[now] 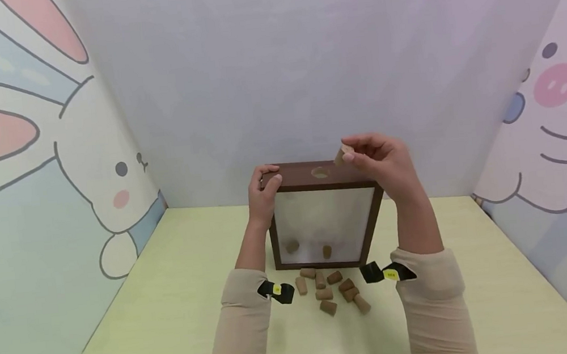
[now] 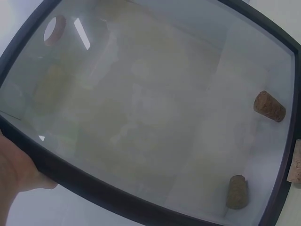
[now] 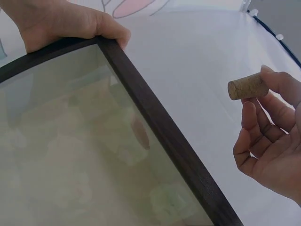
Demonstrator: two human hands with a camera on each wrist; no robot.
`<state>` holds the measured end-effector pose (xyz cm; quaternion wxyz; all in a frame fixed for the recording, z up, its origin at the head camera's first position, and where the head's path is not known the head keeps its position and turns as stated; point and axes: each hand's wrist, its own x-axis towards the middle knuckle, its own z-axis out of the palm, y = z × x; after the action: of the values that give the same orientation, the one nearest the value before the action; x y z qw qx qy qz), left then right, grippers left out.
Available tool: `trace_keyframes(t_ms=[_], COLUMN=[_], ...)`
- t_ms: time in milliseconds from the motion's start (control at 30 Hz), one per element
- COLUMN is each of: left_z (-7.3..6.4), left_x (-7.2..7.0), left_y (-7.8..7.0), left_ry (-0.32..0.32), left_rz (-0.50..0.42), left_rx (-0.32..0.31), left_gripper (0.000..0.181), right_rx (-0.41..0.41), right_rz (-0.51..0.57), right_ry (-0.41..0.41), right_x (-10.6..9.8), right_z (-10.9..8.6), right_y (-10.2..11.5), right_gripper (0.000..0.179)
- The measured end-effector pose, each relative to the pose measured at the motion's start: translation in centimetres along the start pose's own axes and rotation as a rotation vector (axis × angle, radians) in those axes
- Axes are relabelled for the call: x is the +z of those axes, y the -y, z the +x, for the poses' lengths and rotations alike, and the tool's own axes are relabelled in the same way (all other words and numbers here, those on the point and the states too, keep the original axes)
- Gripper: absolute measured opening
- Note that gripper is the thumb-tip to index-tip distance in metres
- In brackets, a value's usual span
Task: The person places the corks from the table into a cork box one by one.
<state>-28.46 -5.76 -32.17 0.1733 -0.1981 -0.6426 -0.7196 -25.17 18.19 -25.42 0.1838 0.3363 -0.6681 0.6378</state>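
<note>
A dark wooden box frame (image 1: 333, 265) with a clear front pane stands upright on the table, a round hole (image 1: 320, 172) in its top edge. My left hand (image 1: 263, 195) grips the top left corner, thumb at the front. Between thumb and fingers, my right hand (image 1: 387, 164) pinches a cork (image 1: 341, 154) above the top edge, right of the hole. In the right wrist view that cork (image 3: 247, 87) points toward the frame, apart from it. Behind the pane, two corks lie at the bottom, one (image 2: 269, 106) near the middle and another (image 2: 237, 192) toward the left.
Several loose corks (image 1: 324, 294) lie on the pale yellow table (image 1: 174, 324) in front of the box, between the forearms. A plain pale wall (image 1: 274, 75) rises close behind. Panels with a cartoon rabbit (image 1: 94, 178) and pig (image 1: 549, 117) flank the table.
</note>
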Motion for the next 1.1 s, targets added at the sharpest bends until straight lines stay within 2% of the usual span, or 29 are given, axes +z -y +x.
trace_keyframes(t_ms=[133,267,533,700,767,900,1100], left_z=[0.0,0.0,-0.3,0.4,0.8,1.0,0.9], left_x=[-0.1,-0.2,-0.1,-0.4,-0.6,-0.8,-1.0], left_y=[0.0,-0.1,0.1,1.8,2.6,3.2,3.4], left_ry=[0.013,0.027,0.038,0.033,0.031,0.022,-0.006], left_rz=[0.0,-0.007,-0.003,-0.013,-0.016,-0.024,-0.012], left_rx=[-0.014,-0.026,-0.017,-0.024,-0.026,-0.019,0.008], left_gripper=[0.029,0.029,0.031,0.031,0.031,0.032,0.029], right_rx=[0.073,0.191,0.562,0.727,0.783,0.866,0.924], right_rz=[-0.057,-0.168,-0.16,-0.19,-0.218,-0.272,-0.326], right_ry=[0.06,0.12,0.266,0.303,0.323,0.358,0.425], right_x=[-0.1,-0.2,0.0,0.0,0.0,0.2,1.3], right_z=[1.5,3.0,5.3,6.5,7.1,8.2,9.2], right_y=[0.2,0.1,-0.7,-1.1,-1.2,-1.3,-1.4], right_gripper=[0.023,0.025,0.031,0.027,0.026,0.026,0.024])
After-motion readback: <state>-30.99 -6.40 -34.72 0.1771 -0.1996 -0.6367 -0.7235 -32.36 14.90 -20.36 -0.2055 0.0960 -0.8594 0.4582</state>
